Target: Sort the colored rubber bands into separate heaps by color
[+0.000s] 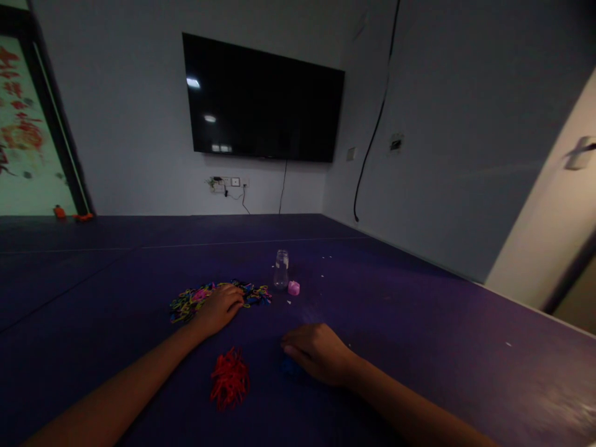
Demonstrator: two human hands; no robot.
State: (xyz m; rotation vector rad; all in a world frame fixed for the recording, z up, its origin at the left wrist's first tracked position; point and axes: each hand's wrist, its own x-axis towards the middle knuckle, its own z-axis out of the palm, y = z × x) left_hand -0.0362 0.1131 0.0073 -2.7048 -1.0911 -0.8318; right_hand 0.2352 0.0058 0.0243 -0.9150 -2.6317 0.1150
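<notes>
My left hand (pixel 221 308) rests on a loose pile of multicoloured rubber bands (pixel 186 305), its fingers bent together and the tips down among the bands. Whatever those fingertips pinch is hidden. To the right, my right hand (pixel 319 352) is closed, knuckles up, over a small dark blue heap of bands (pixel 291 367); its fingertips are mostly out of sight. A tangled heap of red rubber bands (pixel 230 379) lies between my forearms. Beyond the hands a clear, uncapped bottle (pixel 281 270) stands upright, with a pink cap (pixel 293 288) beside its base.
Everything lies on a wide purple surface (pixel 410 310) dotted with small white scraps (pixel 322 275). A large black television (pixel 265 99) hangs on the far wall above sockets and cords. A black cable (pixel 379 118) dangles down the right wall. Small orange objects (pixel 59 212) are at the far left.
</notes>
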